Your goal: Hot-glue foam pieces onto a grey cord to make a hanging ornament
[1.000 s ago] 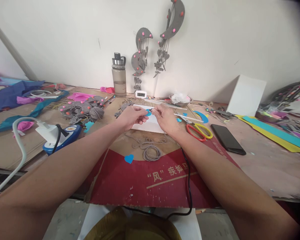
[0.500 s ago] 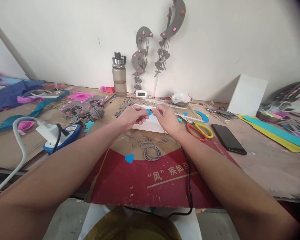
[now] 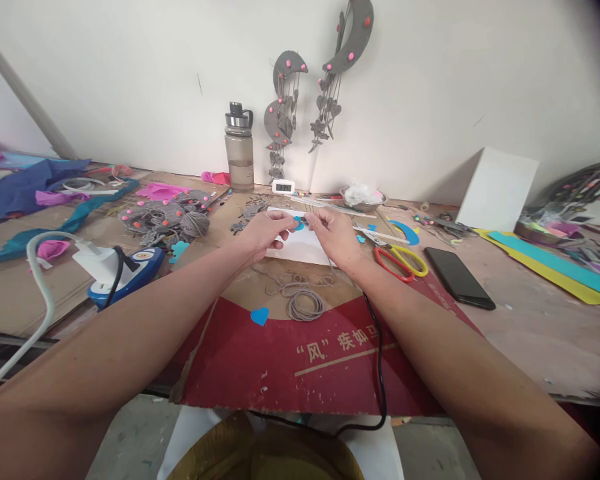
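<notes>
Cluttered with craft scraps, the worktable [image 3: 530, 320] carried a red printed cardboard sheet [image 3: 300, 360] at its near edge, with a flat blue foam heart [image 3: 259, 316] and a loose coil of grey cord [image 3: 304, 305] lying on it. Beyond them I held both hands over a white sheet [image 3: 303, 248] mid-table: my left hand [image 3: 265, 232] and right hand [image 3: 335, 235] had their fingertips pinched narrow on one small blue foam piece [image 3: 298, 223] between them. Since the earlier frame that grip had barely changed; the hands only sat slightly farther up the table. Red-and-yellow scissors [image 3: 400, 261] and a glossy black phone [image 3: 459, 277] lay toward the right edge. A smoky plastic bottle [image 3: 239, 151] stood at the far edge against the wall.
</notes>
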Motion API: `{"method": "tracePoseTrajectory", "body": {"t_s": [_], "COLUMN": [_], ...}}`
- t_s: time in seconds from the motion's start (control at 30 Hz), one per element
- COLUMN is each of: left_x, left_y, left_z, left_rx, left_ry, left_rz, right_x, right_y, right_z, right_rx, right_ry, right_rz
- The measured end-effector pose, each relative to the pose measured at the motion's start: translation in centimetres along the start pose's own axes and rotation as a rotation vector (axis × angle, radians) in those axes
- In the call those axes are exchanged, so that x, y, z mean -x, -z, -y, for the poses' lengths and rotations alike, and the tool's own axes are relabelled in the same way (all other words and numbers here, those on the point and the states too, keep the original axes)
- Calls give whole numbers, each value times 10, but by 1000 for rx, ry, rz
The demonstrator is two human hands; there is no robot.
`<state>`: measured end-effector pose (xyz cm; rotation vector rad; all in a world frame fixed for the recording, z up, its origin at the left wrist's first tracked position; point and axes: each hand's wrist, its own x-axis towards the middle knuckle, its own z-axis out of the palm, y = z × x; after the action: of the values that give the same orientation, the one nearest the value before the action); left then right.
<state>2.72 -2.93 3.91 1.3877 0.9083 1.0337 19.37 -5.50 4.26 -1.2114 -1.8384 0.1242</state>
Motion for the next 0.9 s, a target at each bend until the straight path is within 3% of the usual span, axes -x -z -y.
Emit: {"method": "tracePoseTrajectory", "body": {"t_s": [0.63,0.9], "left_x": [-2,-2], "left_y": [-1,-2], "left_z": [3,5], "left_rx": [43,17], "left_ry": [-12,-37], "left_rz": [-53,-33], "right_x": [-4,-5], "right_y": [-7,-11], "right_z": [-9,-10], "right_rx": [-344,-311], "right_ry": [-123,-156], "right_rz": [84,80]}}
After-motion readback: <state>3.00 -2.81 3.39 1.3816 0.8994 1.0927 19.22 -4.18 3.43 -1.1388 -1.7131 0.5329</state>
